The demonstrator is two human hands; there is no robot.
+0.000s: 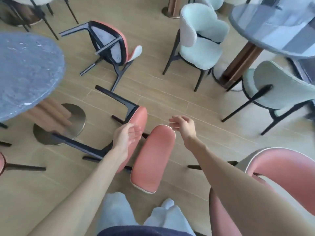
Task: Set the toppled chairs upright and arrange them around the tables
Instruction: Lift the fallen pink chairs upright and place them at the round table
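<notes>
Neither hand holds anything. Left hand (127,137): palm turned up and inward, fingers straight and loosely together, hovering over the seat edge of the near toppled pink chair (150,157); contact with the seat cannot be confirmed because of blur. Right hand (183,124): fingers relaxed and slightly curled, spread apart, just above the top end of that chair's backrest, apparently not touching it.

Near toppled pink chair: lies on its side on the wood-plank floor (170,92), directly in front of the person, backrest pad pointing toward the near edge, black legs stretching out to the left toward the metal disc base (68,130) of the left table.

Second toppled pink chair (110,43): farther away, left of centre, also on its side, grey seat underside and black frame facing the camera.

Left table (25,65): round, grey stone top, at the left edge. Right table (272,26): round, grey top, far right, on a wooden pedestal.

Upright chairs: one pale mint chair (201,41) at far centre, just beside the right table; another mint chair (281,92) at the right, its back toward the camera. An upright pink chair (281,169) stands at the near right, partly behind the right forearm. A sliver of another pink chair (1,162) shows at the left edge, posture not determinable.

Near bottom: person's pale trousers (115,210) and white socks.
</notes>
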